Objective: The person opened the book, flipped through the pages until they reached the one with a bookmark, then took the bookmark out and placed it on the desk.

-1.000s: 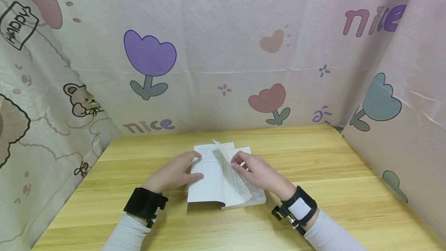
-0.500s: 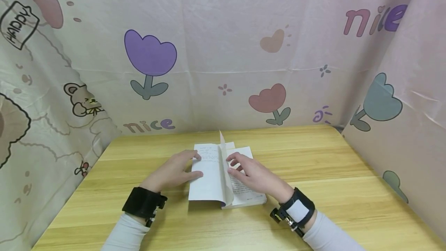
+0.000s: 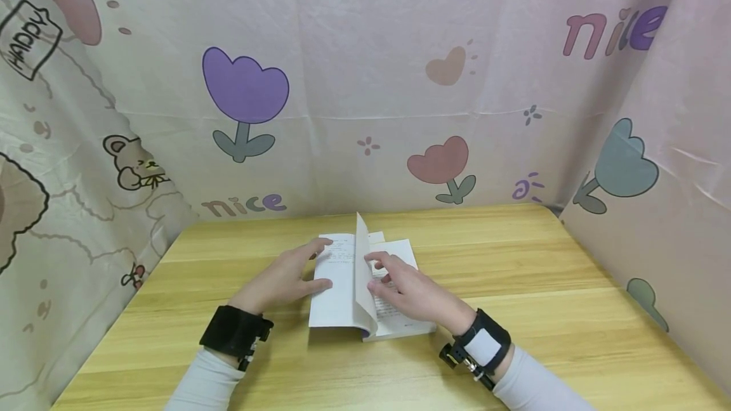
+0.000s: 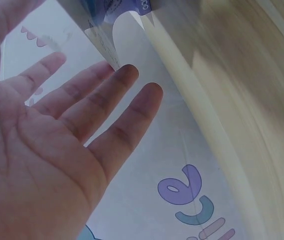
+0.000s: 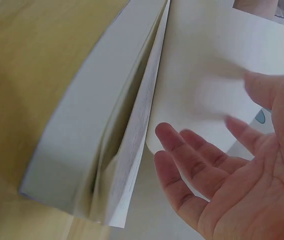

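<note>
With loose fingers, the left hand (image 3: 283, 277) touches an open white-paged book (image 3: 337, 304), the right hand (image 3: 415, 288) maybe its upright page (image 3: 362, 284).

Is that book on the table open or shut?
Open: the book shows pages to both sides, with a leaf standing up between them, beside the right hand.

Matt paper, smooth wood grain and creased cloth.
The open book (image 3: 334, 303) has thin, smooth, matt paper, the raised page (image 3: 362, 278) included; the wood-grained table (image 3: 491, 252) is smooth with a faint sheen. The far curtain (image 3: 354, 68) is printed cloth, matt and lightly creased. The left sleeve (image 3: 205, 382) and right sleeve (image 3: 537, 382) are matt cloth, the left wristband (image 3: 231, 332) dull fabric.
</note>
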A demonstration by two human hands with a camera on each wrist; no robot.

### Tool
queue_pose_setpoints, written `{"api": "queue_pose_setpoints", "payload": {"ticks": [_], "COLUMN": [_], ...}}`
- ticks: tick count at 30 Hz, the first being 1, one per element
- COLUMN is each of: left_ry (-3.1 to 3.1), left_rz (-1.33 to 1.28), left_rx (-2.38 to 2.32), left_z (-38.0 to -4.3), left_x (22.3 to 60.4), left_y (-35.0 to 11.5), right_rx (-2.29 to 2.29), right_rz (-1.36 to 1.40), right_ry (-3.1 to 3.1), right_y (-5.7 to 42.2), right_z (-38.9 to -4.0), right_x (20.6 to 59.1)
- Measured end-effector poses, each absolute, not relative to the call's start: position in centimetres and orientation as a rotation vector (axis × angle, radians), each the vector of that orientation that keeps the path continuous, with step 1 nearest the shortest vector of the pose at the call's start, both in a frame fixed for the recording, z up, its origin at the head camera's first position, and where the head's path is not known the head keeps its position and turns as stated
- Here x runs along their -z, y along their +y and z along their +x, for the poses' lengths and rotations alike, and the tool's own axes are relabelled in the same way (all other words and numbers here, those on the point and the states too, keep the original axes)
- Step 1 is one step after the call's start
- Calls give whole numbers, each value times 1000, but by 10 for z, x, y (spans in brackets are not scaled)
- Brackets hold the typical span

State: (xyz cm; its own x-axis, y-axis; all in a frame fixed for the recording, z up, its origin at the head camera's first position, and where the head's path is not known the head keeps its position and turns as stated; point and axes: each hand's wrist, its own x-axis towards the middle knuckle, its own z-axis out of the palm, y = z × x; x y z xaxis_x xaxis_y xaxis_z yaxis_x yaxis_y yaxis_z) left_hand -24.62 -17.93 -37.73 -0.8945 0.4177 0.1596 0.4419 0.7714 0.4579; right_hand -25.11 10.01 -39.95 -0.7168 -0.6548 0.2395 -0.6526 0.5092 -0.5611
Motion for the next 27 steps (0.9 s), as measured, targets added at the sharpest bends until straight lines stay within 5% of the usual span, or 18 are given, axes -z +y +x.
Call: {"api": "queue_pose_setpoints", "payload": {"ticks": [27], "left_ry": [-2833], "left_rz": [-792], "left_rx": [717], "left_z": [-246], "left_x": [374], "left_y": [-177], "right_rx": [870], "right_rz": [-1224], "right_ry": [2785], "right_y": [97], "right_z": [-246], "right_x": [402]}}
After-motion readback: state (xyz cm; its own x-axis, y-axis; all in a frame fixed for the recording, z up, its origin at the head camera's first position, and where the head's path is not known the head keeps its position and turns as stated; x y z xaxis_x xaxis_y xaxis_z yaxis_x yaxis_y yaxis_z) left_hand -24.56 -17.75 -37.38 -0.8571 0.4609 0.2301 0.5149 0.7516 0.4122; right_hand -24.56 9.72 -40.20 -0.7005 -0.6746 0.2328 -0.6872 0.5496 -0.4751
